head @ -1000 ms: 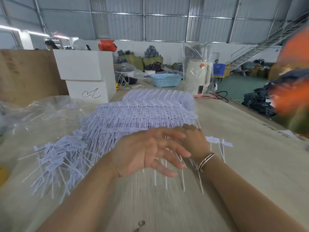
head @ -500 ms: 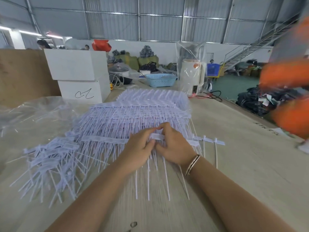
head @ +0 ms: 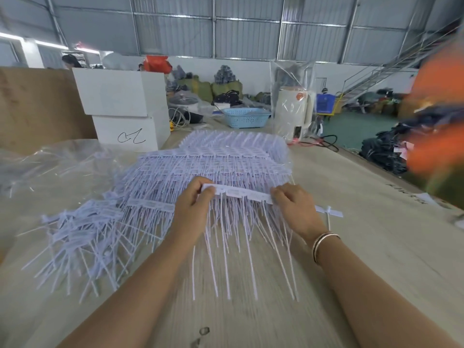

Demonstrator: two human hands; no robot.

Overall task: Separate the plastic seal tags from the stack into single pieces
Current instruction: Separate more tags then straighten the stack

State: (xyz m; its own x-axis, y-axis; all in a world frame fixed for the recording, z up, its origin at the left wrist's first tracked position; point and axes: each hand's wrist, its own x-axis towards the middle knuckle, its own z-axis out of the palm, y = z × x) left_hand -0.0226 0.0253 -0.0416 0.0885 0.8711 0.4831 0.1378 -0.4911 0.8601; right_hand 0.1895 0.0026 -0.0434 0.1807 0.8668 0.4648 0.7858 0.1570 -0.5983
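A big stack of white plastic seal tags (head: 221, 159) lies on the wooden table (head: 364, 242), joined in strips with long thin tails pointing toward me. My left hand (head: 193, 204) pinches the left end of one strip of joined tags (head: 238, 192). My right hand (head: 293, 207) pinches its right end. The strip is lifted slightly above the stack, and its tails hang down in front. A pile of loose single tags (head: 75, 237) lies at the left. Beside my right hand lies one loose tag (head: 329, 212).
Clear plastic bags (head: 57, 159) lie at the left. Two stacked white boxes (head: 125, 106), a blue basket (head: 247, 118) and a bagged white kettle (head: 292, 109) stand behind the stack. An orange blurred shape (head: 437, 116) is at the right edge.
My hands, close together on the stack's front edge before, have moved apart to the two ends of one strip and raised it. The view has shifted slightly.
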